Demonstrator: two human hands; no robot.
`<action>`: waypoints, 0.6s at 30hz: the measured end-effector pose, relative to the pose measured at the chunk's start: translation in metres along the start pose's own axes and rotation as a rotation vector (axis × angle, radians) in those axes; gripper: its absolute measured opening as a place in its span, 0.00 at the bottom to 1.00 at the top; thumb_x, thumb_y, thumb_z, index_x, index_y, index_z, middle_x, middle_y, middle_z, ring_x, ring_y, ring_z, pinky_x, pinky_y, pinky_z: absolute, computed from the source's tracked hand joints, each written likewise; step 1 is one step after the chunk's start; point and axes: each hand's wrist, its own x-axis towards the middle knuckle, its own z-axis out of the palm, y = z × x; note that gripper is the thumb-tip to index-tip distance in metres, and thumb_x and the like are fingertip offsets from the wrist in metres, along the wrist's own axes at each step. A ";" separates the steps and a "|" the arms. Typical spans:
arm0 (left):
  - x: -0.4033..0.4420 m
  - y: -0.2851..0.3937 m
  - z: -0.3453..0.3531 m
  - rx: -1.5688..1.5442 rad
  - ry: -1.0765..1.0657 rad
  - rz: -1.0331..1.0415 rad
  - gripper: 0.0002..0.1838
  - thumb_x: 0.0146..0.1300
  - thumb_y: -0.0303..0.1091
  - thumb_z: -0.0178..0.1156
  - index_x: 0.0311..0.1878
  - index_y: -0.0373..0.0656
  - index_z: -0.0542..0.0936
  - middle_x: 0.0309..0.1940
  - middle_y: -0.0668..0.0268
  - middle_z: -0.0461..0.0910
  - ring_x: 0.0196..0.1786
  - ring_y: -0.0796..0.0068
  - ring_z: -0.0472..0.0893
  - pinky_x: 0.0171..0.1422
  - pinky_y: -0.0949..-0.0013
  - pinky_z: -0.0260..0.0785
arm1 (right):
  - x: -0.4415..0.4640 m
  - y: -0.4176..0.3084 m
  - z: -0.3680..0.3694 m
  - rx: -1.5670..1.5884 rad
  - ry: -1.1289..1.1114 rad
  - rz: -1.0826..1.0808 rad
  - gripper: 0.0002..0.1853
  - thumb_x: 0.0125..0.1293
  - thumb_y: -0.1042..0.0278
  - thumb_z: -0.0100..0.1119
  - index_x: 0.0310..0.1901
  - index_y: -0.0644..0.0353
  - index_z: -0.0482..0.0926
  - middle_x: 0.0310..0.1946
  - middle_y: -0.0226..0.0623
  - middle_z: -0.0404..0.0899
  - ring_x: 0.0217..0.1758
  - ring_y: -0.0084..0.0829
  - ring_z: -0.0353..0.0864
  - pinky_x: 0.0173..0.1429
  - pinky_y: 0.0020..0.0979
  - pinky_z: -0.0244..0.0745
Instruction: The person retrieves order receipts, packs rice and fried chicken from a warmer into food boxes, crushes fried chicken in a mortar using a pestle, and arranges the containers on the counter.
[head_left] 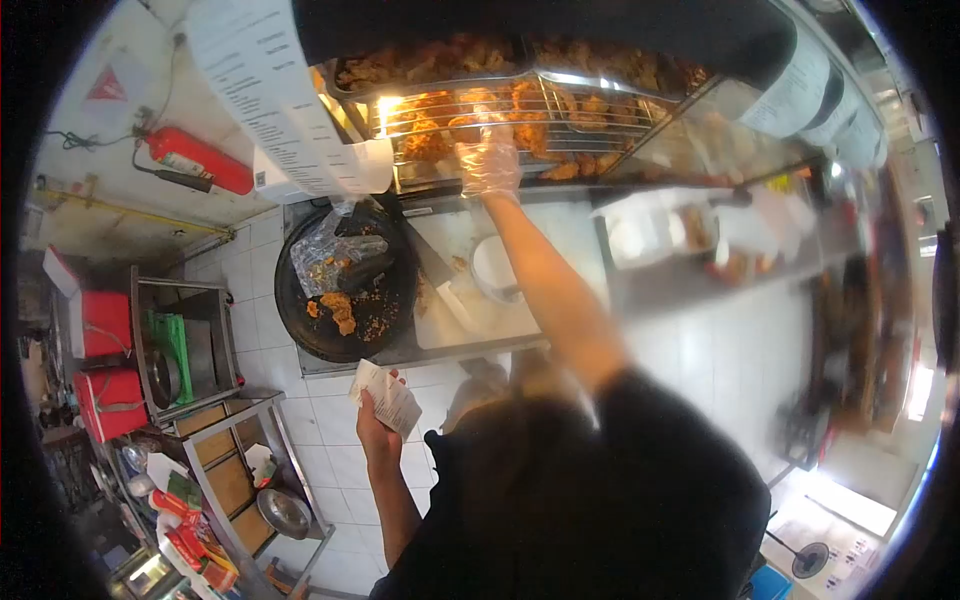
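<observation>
My left hand (376, 438) grips a printed paper slip (392, 398) in front of the counter, thumb over its face. A clear plastic glove covers my right hand (490, 165), which reaches into the lit display case among pieces of fried chicken (427, 138) on a wire rack (590, 138). Wires and chicken partly hide those fingers, so their grip is unclear. Below that arm, a white-handled knife (456, 305) and a white round container (494, 268) lie on a white cutting board (530, 325). A round black tray (292, 318) bears crumbs, chicken bits and a crumpled plastic bag (325, 258).
Long printed papers (275, 100) hang at the case's left side. On the right counter stand white takeaway boxes (640, 240). A red fire extinguisher (205, 162) is mounted on the left wall. Metal shelving (240, 430) and red bags (105, 325) stand at lower left.
</observation>
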 end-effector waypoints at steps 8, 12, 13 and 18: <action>-0.003 -0.018 0.003 -0.045 0.066 -0.029 0.29 0.78 0.49 0.38 0.72 0.39 0.58 0.63 0.49 0.72 0.64 0.54 0.73 0.67 0.52 0.67 | -0.043 0.028 -0.005 0.192 0.242 -0.087 0.34 0.54 0.64 0.71 0.63 0.57 0.71 0.62 0.46 0.70 0.67 0.45 0.68 0.70 0.42 0.65; 0.002 -0.026 -0.012 -0.129 -0.010 -0.045 0.29 0.77 0.49 0.38 0.72 0.38 0.58 0.64 0.49 0.71 0.66 0.54 0.71 0.68 0.52 0.66 | -0.065 0.050 0.006 0.306 0.268 0.114 0.35 0.49 0.70 0.73 0.62 0.57 0.72 0.60 0.46 0.72 0.66 0.44 0.68 0.70 0.41 0.64; 0.000 -0.026 -0.013 -0.121 -0.011 -0.036 0.30 0.77 0.49 0.38 0.72 0.37 0.57 0.63 0.49 0.71 0.65 0.54 0.71 0.68 0.53 0.65 | -0.069 0.050 0.008 0.310 0.252 0.241 0.37 0.49 0.69 0.73 0.64 0.56 0.70 0.61 0.46 0.70 0.68 0.44 0.66 0.71 0.41 0.63; -0.009 -0.012 0.022 0.129 0.073 0.013 0.30 0.78 0.49 0.38 0.72 0.36 0.57 0.61 0.50 0.73 0.64 0.55 0.73 0.68 0.55 0.66 | -0.077 0.029 0.023 0.456 -0.017 0.279 0.46 0.49 0.67 0.72 0.71 0.61 0.60 0.68 0.49 0.63 0.73 0.46 0.61 0.75 0.38 0.59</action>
